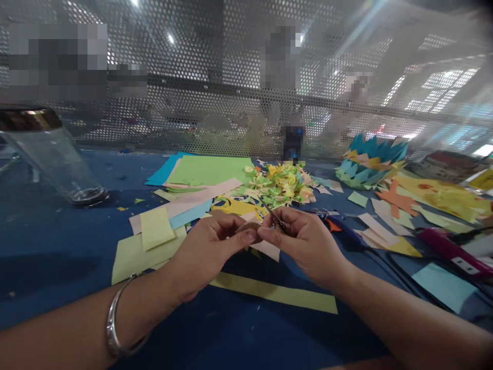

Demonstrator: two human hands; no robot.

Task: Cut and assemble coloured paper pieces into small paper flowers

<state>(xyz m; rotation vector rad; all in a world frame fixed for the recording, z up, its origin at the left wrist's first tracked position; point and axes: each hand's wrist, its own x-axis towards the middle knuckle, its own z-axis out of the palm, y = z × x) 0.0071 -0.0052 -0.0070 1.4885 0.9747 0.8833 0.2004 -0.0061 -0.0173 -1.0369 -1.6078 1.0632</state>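
Observation:
My left hand is closed, pinching a small pinkish-brown piece of paper between thumb and fingers. The thumb and fingertips of my right hand meet the same piece from the other side. A slim, dark, pointed metal tool is gripped in my right hand, its tip pointing up and away; its exact kind is unclear. Beyond both hands lies a heap of small yellow and green cut paper pieces. Below them, a pale green paper strip rests on the blue table.
Left stands a clear jar with a brown lid. Stacked coloured sheets lie at the back, before a perforated metal screen. On the right are a folded-paper bowl, a blue glue gun, a magenta device and cables.

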